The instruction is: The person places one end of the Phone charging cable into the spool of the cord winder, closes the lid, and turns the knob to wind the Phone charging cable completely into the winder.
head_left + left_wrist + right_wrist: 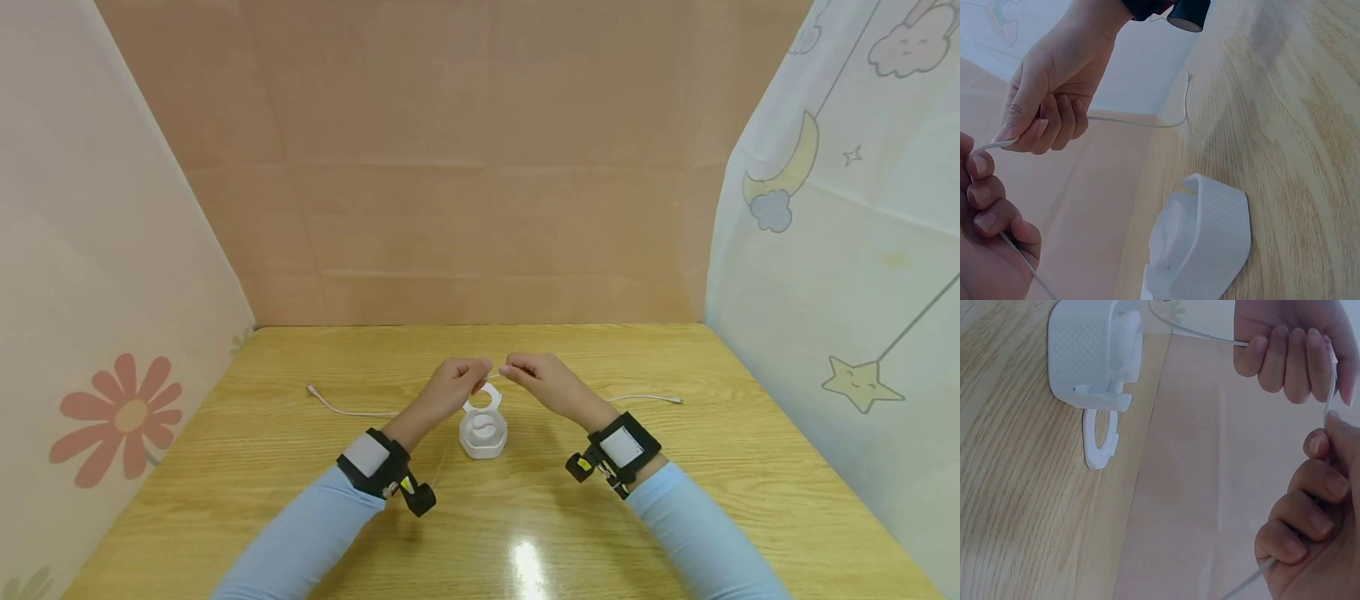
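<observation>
Item: thin white cable (352, 410), middle held above white winder case (483, 433) on table (675, 500). Left hand (455, 384) and right hand (534, 377) both pinch it (ends trailing); risk: a loosened pinch drops the cable

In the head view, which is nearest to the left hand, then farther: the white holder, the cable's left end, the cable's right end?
1. White holder: just right of and below the left hand.
2. Cable's left end: on the table, to the left.
3. Cable's right end: far right, past the right hand.
</observation>
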